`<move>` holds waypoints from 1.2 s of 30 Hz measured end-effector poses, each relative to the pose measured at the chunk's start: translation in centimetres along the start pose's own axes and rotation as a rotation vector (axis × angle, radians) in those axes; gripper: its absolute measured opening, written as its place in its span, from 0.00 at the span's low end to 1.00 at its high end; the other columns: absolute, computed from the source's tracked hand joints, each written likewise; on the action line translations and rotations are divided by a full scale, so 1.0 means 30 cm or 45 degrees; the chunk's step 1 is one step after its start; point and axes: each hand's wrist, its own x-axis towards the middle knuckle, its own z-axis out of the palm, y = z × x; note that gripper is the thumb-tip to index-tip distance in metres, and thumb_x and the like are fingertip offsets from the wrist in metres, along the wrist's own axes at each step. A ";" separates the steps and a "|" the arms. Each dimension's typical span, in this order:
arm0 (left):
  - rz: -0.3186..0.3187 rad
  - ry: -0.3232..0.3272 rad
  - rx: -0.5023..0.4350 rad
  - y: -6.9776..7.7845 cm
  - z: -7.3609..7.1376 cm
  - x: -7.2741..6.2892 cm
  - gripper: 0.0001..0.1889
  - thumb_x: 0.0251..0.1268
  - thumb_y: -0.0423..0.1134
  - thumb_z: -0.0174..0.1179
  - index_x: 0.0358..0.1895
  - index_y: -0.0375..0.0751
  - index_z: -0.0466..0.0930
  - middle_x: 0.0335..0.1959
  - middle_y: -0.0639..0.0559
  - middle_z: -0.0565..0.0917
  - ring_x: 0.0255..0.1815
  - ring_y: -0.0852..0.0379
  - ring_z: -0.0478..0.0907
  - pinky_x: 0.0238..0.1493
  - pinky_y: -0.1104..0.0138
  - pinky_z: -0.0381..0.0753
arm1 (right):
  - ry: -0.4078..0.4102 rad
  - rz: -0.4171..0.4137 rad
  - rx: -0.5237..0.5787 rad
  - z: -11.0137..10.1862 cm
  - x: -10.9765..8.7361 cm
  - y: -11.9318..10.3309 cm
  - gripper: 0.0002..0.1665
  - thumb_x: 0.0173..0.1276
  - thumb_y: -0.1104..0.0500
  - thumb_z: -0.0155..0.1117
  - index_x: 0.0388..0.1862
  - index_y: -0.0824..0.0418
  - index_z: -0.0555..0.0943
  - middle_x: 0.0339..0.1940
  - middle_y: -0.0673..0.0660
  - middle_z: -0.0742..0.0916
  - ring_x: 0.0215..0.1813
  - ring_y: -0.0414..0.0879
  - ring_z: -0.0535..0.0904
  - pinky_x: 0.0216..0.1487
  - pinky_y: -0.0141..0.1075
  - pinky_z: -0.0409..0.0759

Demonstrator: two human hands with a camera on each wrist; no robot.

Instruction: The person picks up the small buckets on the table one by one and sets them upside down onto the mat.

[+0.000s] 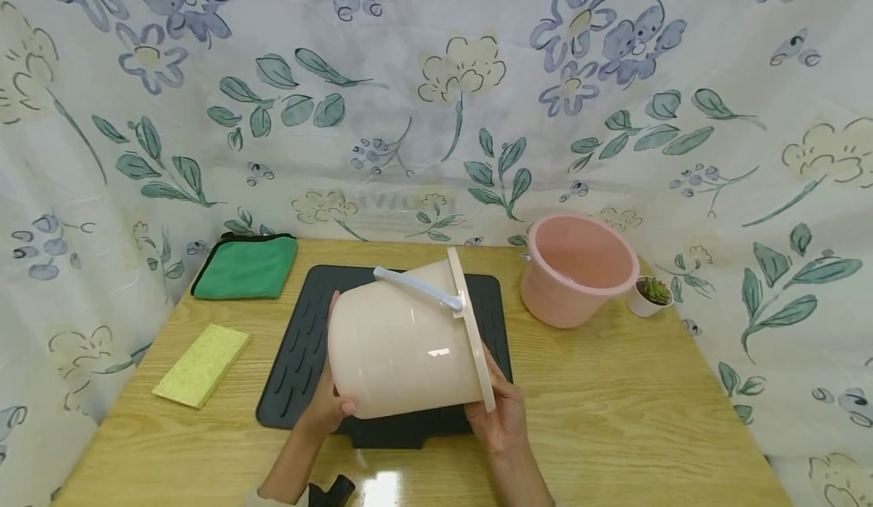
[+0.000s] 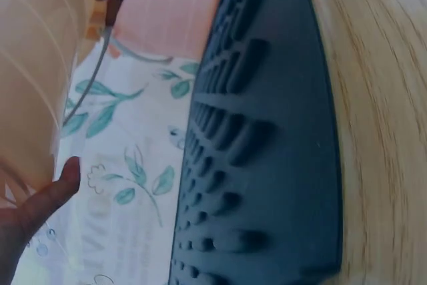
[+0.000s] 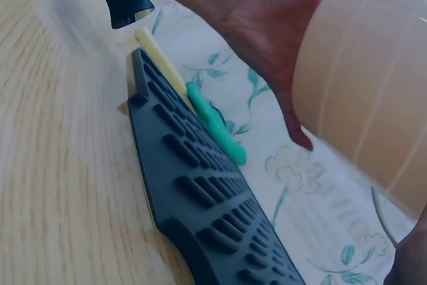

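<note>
A cream bucket (image 1: 409,340) is tipped on its side above a dark ridged mat (image 1: 293,370), its mouth facing right. My left hand (image 1: 326,410) holds it around the base, thumb along the lower front. On the other side, my right hand (image 1: 501,416) grips the bucket near its rim from below. A pale handle (image 1: 423,289) lies across the upper side of the bucket. In the right wrist view, the left hand (image 3: 273,25) spreads around the bucket's base, which is off the mat. The bucket's inside is hidden.
A pink bucket (image 1: 559,302) stands at the back right, beside a small potted succulent (image 1: 648,298). To the left lie a yellow sponge cloth (image 1: 202,365) and a folded green cloth (image 1: 247,267). A floral curtain (image 1: 409,113) hangs behind the wooden table (image 1: 614,416).
</note>
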 end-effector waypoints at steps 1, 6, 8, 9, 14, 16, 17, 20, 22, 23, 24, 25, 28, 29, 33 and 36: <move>0.012 0.017 0.001 0.004 0.005 0.003 0.63 0.58 0.70 0.59 0.80 0.53 0.21 0.80 0.44 0.45 0.71 0.51 0.61 0.58 0.61 0.76 | -0.003 -0.001 -0.001 -0.001 -0.001 0.003 0.30 0.77 0.73 0.32 0.74 0.67 0.65 0.63 0.65 0.80 0.61 0.51 0.81 0.53 0.33 0.81; 0.078 0.142 0.056 0.025 0.027 0.017 0.60 0.58 0.66 0.61 0.81 0.47 0.30 0.75 0.41 0.56 0.63 0.51 0.68 0.51 0.60 0.80 | -0.024 0.016 0.016 -0.009 -0.007 0.015 0.29 0.77 0.72 0.35 0.74 0.66 0.65 0.63 0.64 0.80 0.63 0.51 0.80 0.55 0.33 0.80; 0.104 0.181 0.074 0.033 0.032 0.020 0.59 0.58 0.65 0.61 0.81 0.45 0.32 0.74 0.40 0.58 0.61 0.51 0.68 0.51 0.61 0.80 | -0.030 0.029 0.025 -0.010 -0.007 0.019 0.29 0.78 0.71 0.34 0.75 0.65 0.64 0.64 0.64 0.80 0.63 0.51 0.80 0.55 0.32 0.80; 0.116 0.197 0.080 0.036 0.034 0.020 0.59 0.57 0.65 0.61 0.81 0.44 0.33 0.74 0.40 0.58 0.61 0.51 0.69 0.51 0.62 0.80 | -0.033 0.034 0.029 -0.010 -0.007 0.020 0.29 0.78 0.71 0.34 0.76 0.65 0.63 0.63 0.64 0.80 0.62 0.51 0.80 0.54 0.32 0.80; 0.143 0.244 0.110 0.051 0.037 0.023 0.59 0.55 0.64 0.63 0.81 0.41 0.37 0.75 0.39 0.59 0.62 0.50 0.68 0.52 0.63 0.79 | -0.038 0.065 -0.009 -0.005 -0.009 0.014 0.26 0.80 0.69 0.37 0.72 0.66 0.68 0.60 0.63 0.82 0.60 0.50 0.82 0.52 0.31 0.81; 0.145 0.259 0.128 0.056 0.037 0.021 0.59 0.54 0.63 0.64 0.81 0.41 0.38 0.75 0.38 0.58 0.63 0.49 0.67 0.52 0.64 0.78 | -0.026 0.093 -0.075 -0.003 -0.011 0.005 0.24 0.81 0.67 0.37 0.70 0.65 0.70 0.57 0.61 0.83 0.57 0.48 0.83 0.51 0.30 0.81; 0.147 0.270 0.137 0.058 0.036 0.019 0.59 0.54 0.62 0.65 0.81 0.41 0.39 0.75 0.38 0.58 0.63 0.49 0.67 0.52 0.64 0.78 | -0.013 0.112 -0.129 -0.002 -0.013 -0.001 0.24 0.81 0.66 0.36 0.69 0.64 0.72 0.55 0.60 0.84 0.54 0.47 0.85 0.48 0.29 0.82; 0.149 0.295 0.142 0.065 0.029 0.012 0.59 0.52 0.57 0.68 0.81 0.40 0.40 0.75 0.39 0.59 0.63 0.49 0.69 0.50 0.64 0.79 | 0.069 0.180 -0.376 0.002 -0.017 -0.027 0.26 0.83 0.64 0.32 0.67 0.59 0.75 0.49 0.57 0.85 0.47 0.44 0.86 0.45 0.31 0.84; 0.175 0.302 0.149 0.069 0.021 0.010 0.60 0.49 0.52 0.70 0.81 0.40 0.40 0.74 0.39 0.61 0.61 0.49 0.70 0.49 0.65 0.80 | 0.162 0.221 -0.626 0.006 -0.018 -0.047 0.26 0.83 0.63 0.32 0.65 0.54 0.77 0.46 0.54 0.86 0.42 0.42 0.86 0.42 0.34 0.85; 0.188 0.302 0.150 0.071 0.016 0.010 0.61 0.47 0.50 0.71 0.81 0.39 0.40 0.74 0.39 0.61 0.60 0.50 0.70 0.48 0.66 0.81 | 0.231 0.237 -0.780 0.008 -0.017 -0.056 0.25 0.83 0.63 0.34 0.65 0.52 0.77 0.44 0.52 0.86 0.41 0.42 0.86 0.42 0.35 0.85; 0.206 0.295 0.151 0.073 0.010 0.010 0.61 0.46 0.48 0.73 0.80 0.39 0.40 0.74 0.39 0.61 0.60 0.50 0.70 0.48 0.66 0.81 | 0.296 0.254 -0.934 0.011 -0.016 -0.065 0.24 0.82 0.62 0.38 0.65 0.49 0.77 0.44 0.50 0.86 0.41 0.41 0.86 0.42 0.36 0.85; 0.223 0.290 0.161 0.075 0.005 0.010 0.62 0.45 0.46 0.74 0.80 0.39 0.40 0.74 0.39 0.61 0.60 0.50 0.70 0.48 0.67 0.81 | 0.358 0.261 -1.075 0.011 -0.015 -0.073 0.23 0.81 0.62 0.42 0.65 0.47 0.77 0.45 0.49 0.87 0.41 0.41 0.86 0.42 0.38 0.86; 0.262 0.289 0.244 0.079 -0.010 0.009 0.64 0.40 0.44 0.76 0.80 0.37 0.41 0.76 0.39 0.58 0.62 0.51 0.70 0.50 0.71 0.80 | 0.503 0.235 -1.445 0.018 -0.009 -0.089 0.24 0.75 0.63 0.55 0.67 0.46 0.76 0.51 0.44 0.86 0.44 0.40 0.85 0.43 0.39 0.85; 0.266 0.292 0.276 0.080 -0.014 0.007 0.65 0.38 0.44 0.76 0.80 0.35 0.41 0.77 0.39 0.57 0.64 0.51 0.69 0.51 0.72 0.79 | 0.527 0.217 -1.534 0.018 -0.007 -0.093 0.26 0.73 0.64 0.58 0.68 0.47 0.75 0.53 0.43 0.85 0.46 0.40 0.84 0.44 0.39 0.85; 0.264 0.302 0.417 0.086 -0.026 0.000 0.67 0.35 0.47 0.78 0.79 0.33 0.42 0.78 0.38 0.55 0.68 0.53 0.68 0.53 0.75 0.77 | 0.517 0.128 -1.736 0.019 -0.007 -0.113 0.33 0.68 0.66 0.64 0.72 0.57 0.71 0.51 0.44 0.84 0.49 0.40 0.81 0.46 0.38 0.84; 0.252 0.306 0.509 0.097 -0.036 -0.005 0.68 0.34 0.50 0.79 0.78 0.31 0.43 0.78 0.38 0.56 0.67 0.53 0.68 0.54 0.76 0.75 | 0.463 0.105 -1.822 0.014 -0.013 -0.134 0.36 0.66 0.67 0.67 0.73 0.63 0.68 0.48 0.46 0.82 0.48 0.40 0.79 0.48 0.37 0.82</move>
